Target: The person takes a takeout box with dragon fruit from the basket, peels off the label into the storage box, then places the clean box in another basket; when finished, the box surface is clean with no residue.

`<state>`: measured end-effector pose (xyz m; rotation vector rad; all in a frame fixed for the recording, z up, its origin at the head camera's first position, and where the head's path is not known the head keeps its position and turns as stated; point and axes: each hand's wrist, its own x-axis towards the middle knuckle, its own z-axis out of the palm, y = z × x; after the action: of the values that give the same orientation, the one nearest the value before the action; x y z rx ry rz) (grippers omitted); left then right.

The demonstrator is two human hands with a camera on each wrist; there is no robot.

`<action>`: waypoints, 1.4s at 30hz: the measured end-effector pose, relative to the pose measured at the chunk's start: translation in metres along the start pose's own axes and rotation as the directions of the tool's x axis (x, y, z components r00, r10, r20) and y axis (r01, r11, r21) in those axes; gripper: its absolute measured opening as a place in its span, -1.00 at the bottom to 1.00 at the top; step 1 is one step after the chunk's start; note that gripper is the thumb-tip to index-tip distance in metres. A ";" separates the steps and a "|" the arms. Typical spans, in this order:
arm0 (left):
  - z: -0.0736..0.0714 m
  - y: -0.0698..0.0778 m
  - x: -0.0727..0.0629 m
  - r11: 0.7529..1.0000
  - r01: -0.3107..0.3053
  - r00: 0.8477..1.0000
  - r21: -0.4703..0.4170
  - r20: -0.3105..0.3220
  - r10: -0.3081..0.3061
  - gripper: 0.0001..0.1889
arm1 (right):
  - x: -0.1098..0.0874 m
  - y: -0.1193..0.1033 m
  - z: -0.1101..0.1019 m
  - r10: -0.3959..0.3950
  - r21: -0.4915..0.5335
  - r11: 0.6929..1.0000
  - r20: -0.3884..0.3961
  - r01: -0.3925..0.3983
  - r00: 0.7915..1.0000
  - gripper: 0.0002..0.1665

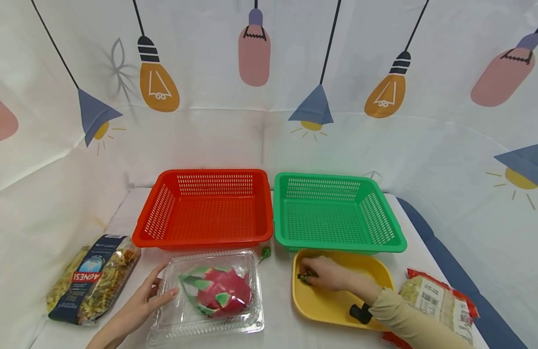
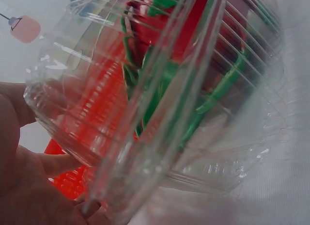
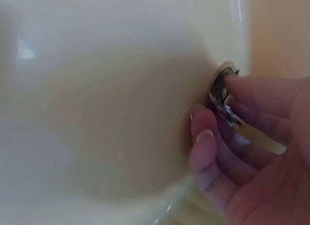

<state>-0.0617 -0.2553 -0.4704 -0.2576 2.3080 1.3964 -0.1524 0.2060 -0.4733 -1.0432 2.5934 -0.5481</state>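
A clear plastic box lies at front center, holding a pink dragon fruit with green scales. My left hand is at its left side, thumb over the lid and other fingers along the edge; in the left wrist view the box's rim hides some fingertips. To the right, my right hand reaches into a yellow tray. Between thumb and fingers it pinches a small dark piece with gold print, like a wrapper or packet, close to the tray's surface. Its exact kind is unclear.
Behind stand a red basket and a green basket, side by side. An Agnesi pasta bag lies at far left. A red-edged bag of pale grains is at right, partly behind my sleeve. A small green thing lies near the red basket.
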 end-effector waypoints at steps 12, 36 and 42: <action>0.004 0.000 0.000 1.000 -0.014 1.000 -0.015 -0.006 0.014 -0.09 | -0.002 0.001 0.004 0.092 -0.034 0.995 -0.015 -0.092 0.996 -0.72; 0.001 0.002 -0.001 1.000 -0.003 1.000 -0.014 -0.009 0.003 -0.09 | -0.021 0.008 -0.019 0.076 0.069 0.994 0.052 -0.080 0.996 -0.82; -0.001 0.001 0.001 1.000 0.015 1.000 -0.009 0.008 -0.015 -0.07 | -0.024 -0.007 -0.035 0.105 0.296 0.946 0.111 -0.133 0.988 -0.84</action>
<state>-0.0628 -0.2554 -0.4699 -0.2707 2.2887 1.3989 -0.1451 0.2267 -0.4365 -0.7859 2.3738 -0.8151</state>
